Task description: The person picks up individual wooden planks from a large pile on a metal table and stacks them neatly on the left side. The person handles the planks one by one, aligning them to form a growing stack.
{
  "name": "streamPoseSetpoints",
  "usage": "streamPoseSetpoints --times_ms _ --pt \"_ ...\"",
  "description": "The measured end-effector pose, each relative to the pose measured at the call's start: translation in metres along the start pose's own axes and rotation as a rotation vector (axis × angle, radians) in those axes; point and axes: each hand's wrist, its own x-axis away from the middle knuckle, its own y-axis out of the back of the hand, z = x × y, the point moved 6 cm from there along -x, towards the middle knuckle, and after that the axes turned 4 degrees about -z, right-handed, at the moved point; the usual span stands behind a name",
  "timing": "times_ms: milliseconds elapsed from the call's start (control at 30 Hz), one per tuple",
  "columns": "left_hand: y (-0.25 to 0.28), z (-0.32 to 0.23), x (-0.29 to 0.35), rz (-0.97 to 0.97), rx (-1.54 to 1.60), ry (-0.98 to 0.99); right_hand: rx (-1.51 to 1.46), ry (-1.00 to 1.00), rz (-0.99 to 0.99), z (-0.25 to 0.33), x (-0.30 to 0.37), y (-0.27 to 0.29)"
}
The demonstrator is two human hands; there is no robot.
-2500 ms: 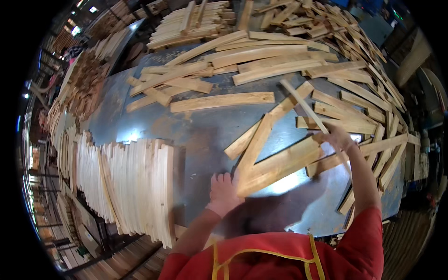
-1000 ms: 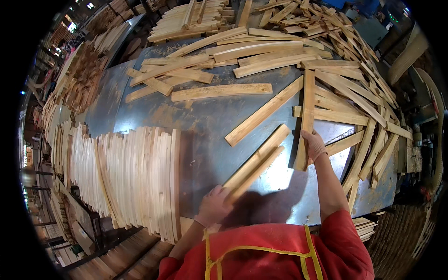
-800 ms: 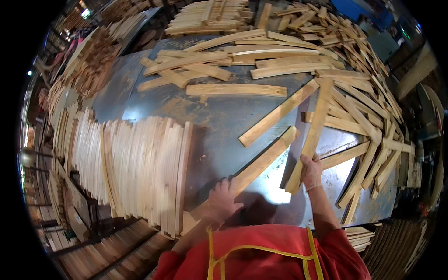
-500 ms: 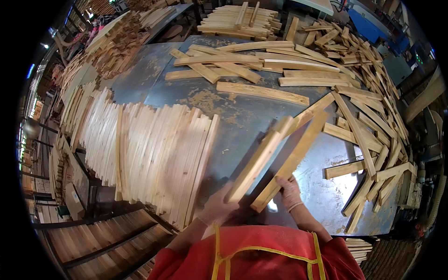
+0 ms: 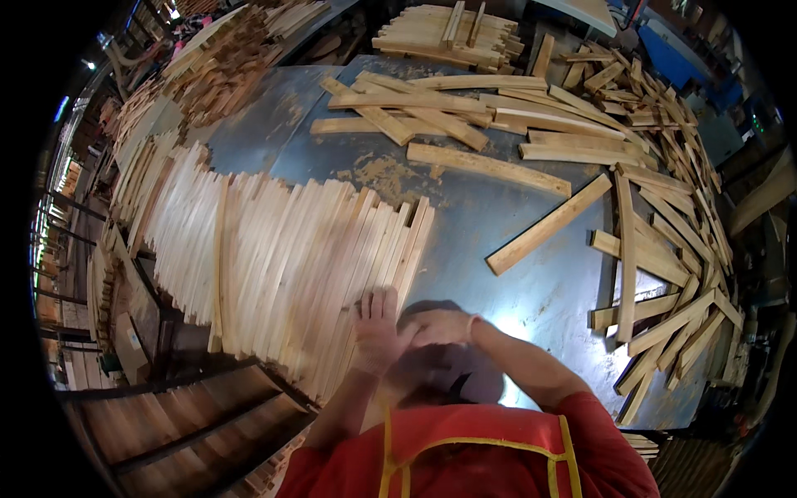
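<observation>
A row of pale wooden strips (image 5: pixel 282 249) lies side by side on the metal table. My left hand (image 5: pixel 378 328) rests flat on the strips near the row's right edge, fingers stretched out. Against the near part of the outermost strip (image 5: pixel 417 249) is my right hand (image 5: pixel 440 329), close beside the left. Its fingers are blurred and partly hidden, so I cannot tell whether they grip that strip. A single loose strip (image 5: pixel 548 224) lies slanted on the table to the right.
Loose strips (image 5: pixel 664 307) are heaped along the table's right side, and more lie crossed at the back (image 5: pixel 415 104). Sawdust (image 5: pixel 382 176) is scattered on the metal tabletop (image 5: pixel 465 241). A stacked pile (image 5: pixel 448 37) stands beyond, and a slatted wooden rack (image 5: pixel 183 423) sits at lower left.
Both hands held strips above the table; those strips have left that place, and the row now reaches farther right. My left hand lies on the row, and the right has moved left beside it.
</observation>
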Motion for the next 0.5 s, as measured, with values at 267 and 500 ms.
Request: streamPoseSetpoints --times_ms 267,500 --pt "-0.004 0.001 -0.017 0.058 0.002 -0.092 0.405 -0.460 -1.023 -0.146 0.092 0.308" --pt "0.004 0.004 -0.021 0.102 0.041 -0.057 0.690 -0.724 -0.623 -0.188 0.110 0.337"
